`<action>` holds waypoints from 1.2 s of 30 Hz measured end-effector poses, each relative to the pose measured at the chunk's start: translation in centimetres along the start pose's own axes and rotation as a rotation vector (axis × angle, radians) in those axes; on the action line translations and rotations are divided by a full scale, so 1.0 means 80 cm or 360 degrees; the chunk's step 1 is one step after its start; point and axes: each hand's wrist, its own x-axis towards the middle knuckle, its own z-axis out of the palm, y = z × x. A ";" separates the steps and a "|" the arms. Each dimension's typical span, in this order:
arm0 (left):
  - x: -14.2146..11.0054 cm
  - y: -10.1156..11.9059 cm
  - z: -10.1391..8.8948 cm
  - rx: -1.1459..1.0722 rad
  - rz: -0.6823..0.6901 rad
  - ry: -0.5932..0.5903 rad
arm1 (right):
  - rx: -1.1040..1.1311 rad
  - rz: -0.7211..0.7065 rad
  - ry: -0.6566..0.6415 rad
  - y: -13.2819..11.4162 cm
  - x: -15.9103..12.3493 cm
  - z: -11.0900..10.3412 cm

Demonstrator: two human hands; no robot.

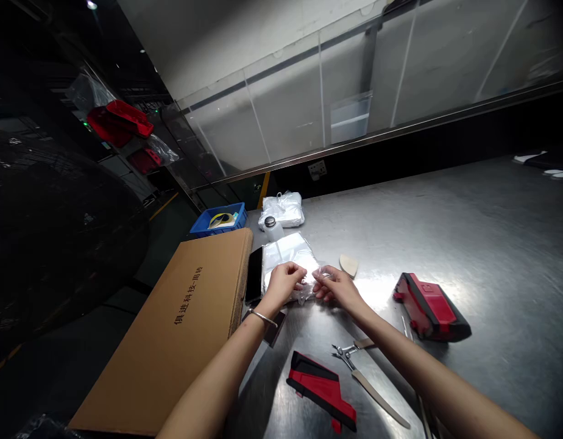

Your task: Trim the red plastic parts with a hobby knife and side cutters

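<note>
Over a stack of clear plastic bags (284, 249) on the metal bench, my right hand (340, 288) pinches the edge of a thin clear plastic bag (325, 274). Across from it, my left hand (285, 281) is closed, thumb against fingers, at the same crinkled film. The exact grip of its fingertips is hard to see. Nearer to me lies a red and black plastic housing (322, 390), and a second red and black housing (432, 308) rests to the right. A pair of nippers (377, 396) lies between them, partly under my right forearm.
At the left stands a large cardboard box (185, 329), with a black phone (254, 274) alongside. Further back are a pump bottle (273, 230), a white plastic-wrapped bundle (288, 210) and a blue basket (220, 228). A beige wedge-shaped piece (348, 266) lies beyond my right hand.
</note>
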 end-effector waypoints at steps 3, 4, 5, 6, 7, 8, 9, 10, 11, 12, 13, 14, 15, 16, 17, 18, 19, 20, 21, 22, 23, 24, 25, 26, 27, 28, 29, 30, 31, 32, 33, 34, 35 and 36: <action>-0.003 0.000 -0.003 -0.0079 -0.0075 -0.0101 | 0.0027 0.0011 -0.0015 0.005 0.000 0.001; -0.003 0.000 -0.004 -0.0106 -0.0092 -0.0107 | 0.0029 0.0027 -0.0023 0.007 0.001 0.002; -0.002 -0.001 -0.005 -0.0129 -0.0103 -0.0095 | 0.0030 0.0046 -0.0029 0.008 0.002 0.003; -0.002 -0.002 -0.005 -0.0150 -0.0106 -0.0069 | 0.0031 0.0065 -0.0034 0.009 0.003 0.004; -0.001 -0.003 -0.005 -0.0167 -0.0105 -0.0032 | 0.0032 0.0082 -0.0038 0.010 0.005 0.004; 0.001 -0.005 -0.004 -0.0180 -0.0102 0.0007 | 0.0034 0.0094 -0.0041 0.011 0.006 0.004; 0.002 -0.006 -0.003 -0.0187 -0.0099 0.0044 | 0.0035 0.0105 -0.0043 0.012 0.007 0.004; 0.003 -0.007 -0.002 -0.0189 -0.0094 0.0075 | 0.0037 0.0113 -0.0040 0.012 0.007 0.004; 0.004 -0.009 0.000 -0.0185 -0.0089 0.0098 | 0.0039 0.0119 -0.0033 0.012 0.007 0.003; 0.004 -0.009 0.002 -0.0174 -0.0083 0.0109 | 0.0042 0.0121 -0.0022 0.013 0.007 0.002; 0.003 -0.010 0.004 -0.0158 -0.0075 0.0109 | 0.0045 0.0122 -0.0011 0.013 0.006 0.001; 0.002 -0.010 0.005 -0.0134 -0.0068 0.0096 | 0.0050 0.0121 0.0001 0.013 0.005 -0.001; 0.000 -0.010 0.007 -0.0103 -0.0062 0.0074 | 0.0056 0.0119 0.0012 0.013 0.003 -0.002; -0.002 -0.009 0.007 -0.0065 -0.0059 0.0044 | 0.0062 0.0117 0.0020 0.013 0.002 -0.003; -0.004 -0.009 0.008 -0.0019 -0.0057 0.0013 | 0.0066 0.0114 0.0027 0.013 0.001 -0.004; -0.007 -0.009 0.008 0.0034 -0.0054 -0.0015 | 0.0070 0.0111 0.0032 0.012 -0.001 -0.005; -0.009 -0.009 0.008 0.0094 -0.0051 -0.0035 | 0.0072 0.0106 0.0038 0.011 -0.002 -0.006; -0.010 -0.009 0.007 0.0157 -0.0046 -0.0047 | 0.0074 0.0101 0.0045 0.011 -0.004 -0.006; -0.010 -0.010 0.006 0.0218 -0.0038 -0.0048 | 0.0075 0.0093 0.0055 0.011 -0.006 -0.007; -0.009 -0.011 0.005 0.0275 -0.0028 -0.0041 | 0.0077 0.0084 0.0066 0.011 -0.008 -0.007; -0.008 -0.012 0.004 0.0325 -0.0016 -0.0027 | 0.0077 0.0075 0.0077 0.011 -0.011 -0.007; -0.006 -0.013 0.002 0.0365 -0.0004 -0.0011 | 0.0073 0.0069 0.0083 0.011 -0.013 -0.006; -0.004 -0.015 0.002 0.0396 0.0008 0.0001 | 0.0066 0.0066 0.0079 0.011 -0.016 -0.006; -0.002 -0.016 0.001 0.0420 0.0019 0.0005 | 0.0053 0.0067 0.0065 0.011 -0.019 -0.005; 0.000 -0.018 0.001 0.0440 0.0031 0.0000 | 0.0033 0.0069 0.0044 0.010 -0.021 -0.003; 0.001 -0.018 0.001 0.0460 0.0045 -0.0014 | 0.0008 0.0070 0.0020 0.009 -0.022 -0.001; 0.002 -0.019 0.001 0.0481 0.0065 -0.0032 | -0.0023 0.0069 0.0000 0.008 -0.022 0.001; 0.002 -0.018 0.001 0.0506 0.0090 -0.0052 | -0.0058 0.0065 -0.0014 0.007 -0.021 0.003; 0.002 -0.017 0.001 0.0534 0.0121 -0.0070 | -0.0098 0.0057 -0.0020 0.006 -0.019 0.004; 0.001 -0.016 -0.001 0.0562 0.0153 -0.0087 | -0.0139 0.0048 -0.0017 0.005 -0.017 0.005; 0.001 -0.014 -0.004 0.0590 0.0182 -0.0104 | -0.0183 0.0038 -0.0007 0.004 -0.014 0.005; 0.002 -0.011 -0.008 0.0613 0.0205 -0.0116 | -0.0225 0.0025 0.0012 0.003 -0.012 0.005; 0.003 -0.009 -0.015 0.0632 0.0223 -0.0116 | -0.0268 0.0011 0.0039 0.003 -0.011 0.003; 0.004 -0.006 -0.022 0.0646 0.0236 -0.0094 | -0.0308 -0.0008 0.0071 0.002 -0.010 0.001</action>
